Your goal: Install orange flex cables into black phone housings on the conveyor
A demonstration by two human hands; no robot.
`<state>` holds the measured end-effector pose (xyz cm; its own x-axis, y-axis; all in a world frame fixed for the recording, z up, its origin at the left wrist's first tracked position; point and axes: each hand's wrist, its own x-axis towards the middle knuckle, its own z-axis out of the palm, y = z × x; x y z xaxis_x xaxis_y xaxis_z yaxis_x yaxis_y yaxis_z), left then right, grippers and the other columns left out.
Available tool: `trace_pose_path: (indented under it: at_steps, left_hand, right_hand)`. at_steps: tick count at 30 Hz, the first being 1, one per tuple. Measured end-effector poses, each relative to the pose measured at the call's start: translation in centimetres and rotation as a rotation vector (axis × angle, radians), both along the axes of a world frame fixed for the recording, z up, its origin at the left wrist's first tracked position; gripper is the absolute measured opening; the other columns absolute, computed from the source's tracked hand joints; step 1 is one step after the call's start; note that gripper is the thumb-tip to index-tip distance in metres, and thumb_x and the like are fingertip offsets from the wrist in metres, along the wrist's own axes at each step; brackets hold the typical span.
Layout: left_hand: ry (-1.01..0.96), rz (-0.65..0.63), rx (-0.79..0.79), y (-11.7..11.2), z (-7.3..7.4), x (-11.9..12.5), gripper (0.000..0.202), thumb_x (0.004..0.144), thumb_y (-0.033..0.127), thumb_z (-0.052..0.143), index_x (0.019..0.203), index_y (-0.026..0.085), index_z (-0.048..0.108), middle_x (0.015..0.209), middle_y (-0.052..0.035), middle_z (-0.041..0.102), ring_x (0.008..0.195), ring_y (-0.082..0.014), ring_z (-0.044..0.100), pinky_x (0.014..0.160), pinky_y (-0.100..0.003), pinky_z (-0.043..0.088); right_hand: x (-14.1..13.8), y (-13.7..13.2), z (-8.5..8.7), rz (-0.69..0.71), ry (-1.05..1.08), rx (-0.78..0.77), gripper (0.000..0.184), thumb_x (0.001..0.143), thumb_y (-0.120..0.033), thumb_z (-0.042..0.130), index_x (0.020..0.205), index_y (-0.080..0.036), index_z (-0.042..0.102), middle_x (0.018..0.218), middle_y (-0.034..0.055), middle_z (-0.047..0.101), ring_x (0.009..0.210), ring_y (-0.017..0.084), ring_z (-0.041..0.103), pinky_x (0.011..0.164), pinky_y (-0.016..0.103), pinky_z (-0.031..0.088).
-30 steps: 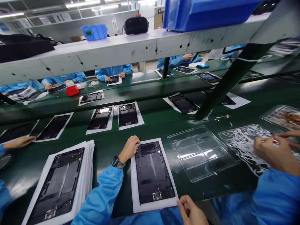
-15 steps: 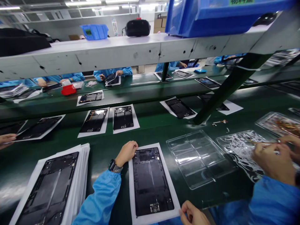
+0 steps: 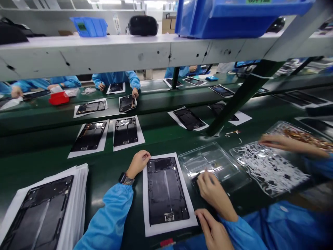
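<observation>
In front of me a black tablet housing (image 3: 166,189) lies on a white paper sheet (image 3: 170,230), with a small circuit board (image 3: 169,217) at its lower end. My left hand (image 3: 139,162), below a dark watch, pinches the sheet's upper left corner beside the housing. At the lower right edge of the sheet, my right hand (image 3: 214,231) has thumb and index finger closed on the paper. Just above it is a co-worker's hand (image 3: 214,191), over the near edge of a clear plastic tray (image 3: 226,163); a dark piece under those fingers is partly hidden.
A stack of white sheets (image 3: 80,201) topped by another housing (image 3: 39,208) stands left. On the right lie white strips (image 3: 273,170) and copper-coloured flex parts (image 3: 304,137). Further housings on paper line the green bench (image 3: 156,133). A slanted post (image 3: 244,100) supports the shelf overhead.
The co-worker's hands have moved apart, one coming left to the clear tray. Across the bench, a person has brought a housing onto the nearer ledge. My hands keep their grip on the sheet.
</observation>
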<state>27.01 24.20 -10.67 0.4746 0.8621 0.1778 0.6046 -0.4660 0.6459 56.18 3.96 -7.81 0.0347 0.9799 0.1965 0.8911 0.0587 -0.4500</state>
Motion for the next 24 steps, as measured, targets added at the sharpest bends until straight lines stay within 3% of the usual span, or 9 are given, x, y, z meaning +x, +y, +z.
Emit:
trace_pose_path:
  at_steps: [1,3,6,9,13,16,19,22,24]
  left_hand:
    - [-0.012,0.005,-0.004,-0.1,-0.1,-0.1,0.008,0.086,0.014,0.058,0.082,0.016,0.064,0.077,-0.0011,0.06,0.072,-0.0144,0.054,0.071,-0.025,0.041]
    - [-0.035,0.015,-0.01,-0.2,-0.3,-0.1,0.008,0.086,0.015,0.058,0.082,0.017,0.064,0.076,-0.0008,0.059,0.072,-0.0143,0.053,0.07,-0.025,0.04]
    - [-0.062,0.025,-0.013,-0.3,-0.4,0.0,0.008,0.086,0.015,0.058,0.081,0.017,0.065,0.075,-0.0006,0.059,0.071,-0.0141,0.052,0.069,-0.025,0.04]
    - [-0.083,0.025,-0.014,-0.2,-0.6,0.1,0.008,0.085,0.015,0.058,0.081,0.017,0.065,0.075,-0.0003,0.059,0.07,-0.0135,0.052,0.068,-0.024,0.039]
    - [-0.109,0.018,-0.009,-0.1,-0.7,-0.1,0.009,0.084,0.014,0.058,0.08,0.017,0.065,0.074,-0.0001,0.059,0.069,-0.0131,0.053,0.067,-0.023,0.039]
    - [-0.119,0.016,-0.003,0.0,-0.8,-0.1,0.008,0.084,0.014,0.058,0.08,0.016,0.064,0.074,-0.0002,0.059,0.069,-0.013,0.053,0.067,-0.023,0.04]
    - [-0.11,0.018,0.006,-0.1,-0.9,-0.1,0.009,0.085,0.014,0.057,0.081,0.016,0.065,0.076,-0.0006,0.06,0.071,-0.0133,0.054,0.069,-0.024,0.04]
    - [-0.081,0.02,0.022,-0.3,-0.8,0.0,0.01,0.086,0.014,0.055,0.082,0.017,0.064,0.076,-0.0013,0.061,0.072,-0.0142,0.055,0.071,-0.025,0.042]
    - [-0.054,0.033,0.041,-0.6,-0.6,0.1,0.012,0.088,0.015,0.053,0.083,0.017,0.064,0.078,-0.0023,0.06,0.076,-0.0158,0.055,0.075,-0.027,0.043]
  right_hand:
    - [-0.1,0.2,0.2,0.079,-0.035,0.021,0.035,0.084,-0.008,0.038,0.092,-0.011,0.072,0.103,0.0166,0.071,0.101,0.025,0.066,0.09,0.041,0.052]
    - [-1.4,-0.9,0.8,0.126,-0.073,0.049,0.033,0.086,-0.009,0.04,0.095,-0.017,0.071,0.097,0.011,0.072,0.097,0.025,0.067,0.089,0.038,0.053]
    - [-3.8,-3.4,2.3,-0.115,-0.022,0.065,0.022,0.095,-0.023,0.044,0.095,-0.022,0.066,0.069,0.0017,0.065,0.063,0.018,0.064,0.067,0.03,0.054]
    - [-4.0,-2.6,3.2,-0.335,0.05,0.066,0.016,0.093,-0.033,0.051,0.096,-0.023,0.063,0.068,0.0009,0.063,0.062,0.019,0.061,0.062,0.03,0.05]
    - [-2.0,2.3,1.5,-0.333,-0.028,-0.054,0.023,0.088,-0.031,0.052,0.107,-0.023,0.061,0.086,0.0051,0.066,0.073,0.022,0.061,0.065,0.033,0.044]
    - [-1.1,4.9,-0.7,-0.316,0.018,-0.076,0.018,0.083,-0.035,0.056,0.093,-0.021,0.063,0.085,0.0058,0.064,0.073,0.022,0.059,0.064,0.033,0.041]
    - [-0.8,5.6,-2.2,-0.3,0.13,-0.04,0.021,0.083,-0.039,0.054,0.077,-0.021,0.06,0.077,0.005,0.062,0.07,0.021,0.058,0.065,0.032,0.042]
    - [-0.3,5.3,-2.5,-0.326,0.207,0.015,0.031,0.088,-0.046,0.046,0.084,-0.019,0.059,0.081,0.0075,0.066,0.069,0.02,0.062,0.068,0.033,0.047]
    - [0.2,4.8,-2.0,-0.439,0.303,0.145,0.037,0.089,-0.052,0.045,0.091,-0.017,0.058,0.082,0.0097,0.067,0.07,0.021,0.065,0.067,0.034,0.05]
